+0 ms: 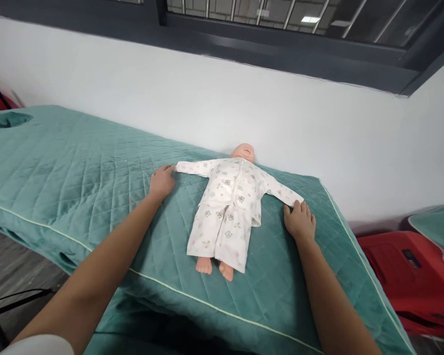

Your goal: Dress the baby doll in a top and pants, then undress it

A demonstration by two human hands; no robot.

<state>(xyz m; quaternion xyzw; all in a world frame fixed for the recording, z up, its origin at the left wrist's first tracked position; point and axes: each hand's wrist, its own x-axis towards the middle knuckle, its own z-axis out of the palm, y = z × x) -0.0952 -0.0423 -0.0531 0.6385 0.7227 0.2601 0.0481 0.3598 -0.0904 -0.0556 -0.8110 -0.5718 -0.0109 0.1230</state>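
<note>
A baby doll point(246, 152) lies on its back on the green quilted bed cover point(96, 172), its arms stretched out sideways. It wears a white printed pyjama top point(234, 182) and matching trousers point(222, 231), with bare feet point(204, 265) showing below the hems. At the cuff on the picture's left, my left hand point(163, 181) is closed, its fingertips on the sleeve end point(181, 166). My right hand point(300, 219) holds the other sleeve's cuff point(294, 198) between thumb and fingers. Both of the doll's hands are hidden.
A white wall point(133, 88) runs along the bed's far side, below a dark window frame point(244, 44) with bars. Red chairs stand at both ends, the nearer red chair point(403, 266) at right with green cloth point(436, 231) on it. The bed has a hole point(7, 120) at far left.
</note>
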